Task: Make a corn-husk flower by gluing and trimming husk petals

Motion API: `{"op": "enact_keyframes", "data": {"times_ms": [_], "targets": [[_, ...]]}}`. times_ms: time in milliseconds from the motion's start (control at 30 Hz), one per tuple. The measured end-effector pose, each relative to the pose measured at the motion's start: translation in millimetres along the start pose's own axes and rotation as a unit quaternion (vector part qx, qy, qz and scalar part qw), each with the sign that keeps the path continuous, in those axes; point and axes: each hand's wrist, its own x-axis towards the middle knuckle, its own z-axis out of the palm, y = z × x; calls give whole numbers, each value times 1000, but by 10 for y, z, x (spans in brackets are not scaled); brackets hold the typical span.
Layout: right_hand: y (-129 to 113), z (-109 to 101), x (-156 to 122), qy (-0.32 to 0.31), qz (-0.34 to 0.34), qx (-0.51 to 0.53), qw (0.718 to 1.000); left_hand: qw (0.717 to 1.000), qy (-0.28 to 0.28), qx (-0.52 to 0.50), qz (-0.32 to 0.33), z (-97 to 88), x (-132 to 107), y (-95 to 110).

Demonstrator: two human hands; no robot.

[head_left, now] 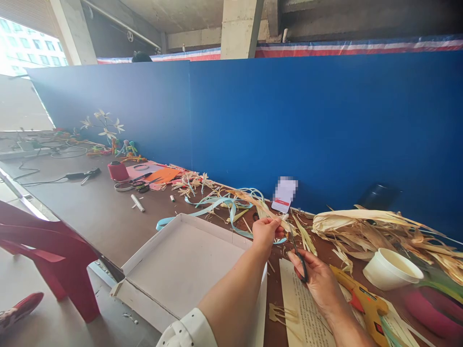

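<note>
Pale dried husk strip (285, 219) sits pinched in my left hand (265, 232), held just above the tabletop (90, 207) by the white tray's (188, 265) far corner. My right hand (316, 279) is closed through the black scissors (297, 250), blades pointing up at the strip. To cut well, I judge I should keep the strip taut, close the blades near the pinch, and keep my thumb clear. Husk pile (365, 226), white cup (392, 267) and yellow glue gun (361, 301) lie to the right.
</note>
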Motion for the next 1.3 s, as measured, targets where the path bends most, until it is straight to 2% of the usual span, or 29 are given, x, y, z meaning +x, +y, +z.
{"op": "enact_keyframes", "data": {"times_ms": [167,367,533,733,1067,1300], "targets": [[77,-6,41,-28,21,20,999,1000,14,3,-6,12,-2,7],[162,-10,72,-27,13,2,1000,1000,9,5,-9,21,-2,11],[8,49,-15,-33,45,21,998,1000,9,1,-10,18,-4,14],[-157,75,-69,-25,86,21,996,999,-21,11,-24,23,-37,29],[-141,12,-59,-30,43,13,999,999,-38,17,-30,30,-45,7],[-127,54,-67,2,21,9,1000,999,-39,5,-20,18,-49,-2]]}}
